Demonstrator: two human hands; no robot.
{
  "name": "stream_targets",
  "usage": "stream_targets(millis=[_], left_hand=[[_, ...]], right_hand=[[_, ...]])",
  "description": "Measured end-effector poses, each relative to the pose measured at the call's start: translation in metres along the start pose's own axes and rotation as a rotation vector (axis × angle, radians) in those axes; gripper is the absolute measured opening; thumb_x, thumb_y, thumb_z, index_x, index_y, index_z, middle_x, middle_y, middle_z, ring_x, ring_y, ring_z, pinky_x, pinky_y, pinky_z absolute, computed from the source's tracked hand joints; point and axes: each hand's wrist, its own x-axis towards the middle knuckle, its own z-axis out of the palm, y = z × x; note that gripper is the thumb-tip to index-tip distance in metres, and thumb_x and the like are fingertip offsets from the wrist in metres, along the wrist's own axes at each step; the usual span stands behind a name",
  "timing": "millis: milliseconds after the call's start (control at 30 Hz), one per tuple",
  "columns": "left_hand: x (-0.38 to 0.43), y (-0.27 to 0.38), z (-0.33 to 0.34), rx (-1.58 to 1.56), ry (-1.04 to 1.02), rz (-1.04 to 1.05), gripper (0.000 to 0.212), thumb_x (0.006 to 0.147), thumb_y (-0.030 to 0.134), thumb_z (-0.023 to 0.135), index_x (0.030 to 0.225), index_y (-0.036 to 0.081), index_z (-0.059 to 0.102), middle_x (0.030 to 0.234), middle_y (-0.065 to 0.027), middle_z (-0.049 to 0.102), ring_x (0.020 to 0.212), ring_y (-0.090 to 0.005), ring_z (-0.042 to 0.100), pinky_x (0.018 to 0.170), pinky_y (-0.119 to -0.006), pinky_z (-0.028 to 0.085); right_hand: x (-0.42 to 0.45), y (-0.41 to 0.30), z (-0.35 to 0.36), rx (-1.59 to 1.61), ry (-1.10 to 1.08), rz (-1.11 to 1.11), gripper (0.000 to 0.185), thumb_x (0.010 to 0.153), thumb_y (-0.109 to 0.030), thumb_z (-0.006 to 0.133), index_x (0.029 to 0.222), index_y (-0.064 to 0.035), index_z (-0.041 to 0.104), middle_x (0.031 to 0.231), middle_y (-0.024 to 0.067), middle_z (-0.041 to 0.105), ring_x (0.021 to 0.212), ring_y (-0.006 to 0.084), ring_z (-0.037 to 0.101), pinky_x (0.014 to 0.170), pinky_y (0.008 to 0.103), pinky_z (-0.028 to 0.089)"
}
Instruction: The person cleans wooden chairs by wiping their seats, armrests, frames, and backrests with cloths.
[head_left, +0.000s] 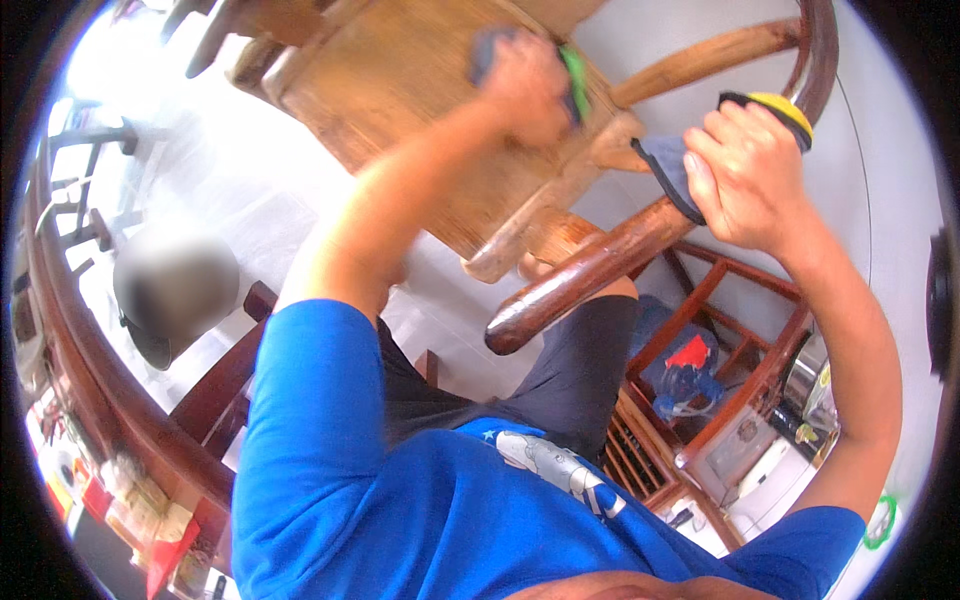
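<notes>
My left hand (529, 94), blurred, grips a grey cloth with a green side (576, 79) against the pale brown wooden chair seat (405, 82). To the right, my right hand (750, 176) is closed around a grey cloth with black edging (667, 161). A yellow part of that cloth shows past my knuckles. It wraps the glossy dark brown chair armrest (585, 277), whose rounded end points towards my lap. The underside of the right-hand cloth is hidden by my fingers.
A reddish wooden rack (712, 300) stands at the right, with a blue translucent plastic container (686, 375) inside. On the left are a dark wooden table edge (112, 360) and a round thing (176, 281) too blurred to name. A pale tiled floor (262, 172) shows between.
</notes>
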Motion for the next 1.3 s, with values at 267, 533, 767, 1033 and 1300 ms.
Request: stream_targets(millis=[267, 533, 767, 1033, 1300], left_hand=[[-0.019, -0.068, 0.054, -0.091, 0.435, 0.234, 0.064, 0.093, 0.049, 0.057, 0.152, 0.024, 0.052, 0.166, -0.0163, 0.033, 0.154, -0.0351, 0.029, 0.125, -0.053, 0.022], [-0.021, -0.161, 0.045, 0.081, 0.453, -0.444, 0.1, 0.088, 0.068, 0.059, 0.161, 0.007, 0.029, 0.169, -0.024, 0.017, 0.155, -0.0472, 0.014, 0.124, -0.061, 0.014], [-0.121, 0.002, 0.076, -0.141, 0.308, 0.266, 0.068, 0.094, 0.04, 0.058, 0.155, 0.013, 0.044, 0.167, -0.0175, 0.027, 0.156, -0.0428, 0.019, 0.125, -0.062, 0.016], [-0.175, -0.09, 0.063, -0.09, 0.38, -0.235, 0.073, 0.096, 0.049, 0.058, 0.156, 0.012, 0.042, 0.167, -0.0205, 0.026, 0.156, -0.0435, 0.019, 0.124, -0.062, 0.015], [-0.116, -0.165, 0.082, 0.091, 0.604, -0.458, 0.07, 0.101, 0.049, 0.047, 0.155, 0.005, 0.04, 0.164, -0.0258, 0.029, 0.152, -0.0485, 0.022, 0.122, -0.063, 0.019]], right_hand=[[0.012, -0.006, -0.003, 0.034, -0.004, -0.025, 0.016, 0.085, -0.018, 0.062, 0.074, -0.0067, 0.059, 0.073, 0.0112, 0.054, 0.074, 0.031, 0.057, 0.069, 0.0437, 0.045], [0.022, -0.008, 0.001, 0.034, 0.053, -0.049, 0.019, 0.087, -0.02, 0.061, 0.074, -0.0067, 0.059, 0.072, 0.0107, 0.054, 0.074, 0.032, 0.058, 0.069, 0.0442, 0.046], [0.008, 0.0, 0.005, 0.007, -0.008, -0.005, 0.019, 0.088, -0.02, 0.06, 0.074, -0.0064, 0.06, 0.073, 0.0108, 0.055, 0.074, 0.0323, 0.058, 0.07, 0.0447, 0.046], [0.011, -0.006, -0.004, 0.066, -0.003, 0.006, 0.017, 0.086, -0.017, 0.06, 0.073, -0.006, 0.058, 0.071, 0.0117, 0.051, 0.072, 0.0322, 0.054, 0.068, 0.0439, 0.043], [0.016, -0.007, 0.005, 0.044, 0.008, -0.026, 0.019, 0.089, -0.018, 0.059, 0.075, -0.0057, 0.058, 0.072, 0.0119, 0.053, 0.072, 0.0329, 0.055, 0.069, 0.0449, 0.044]])
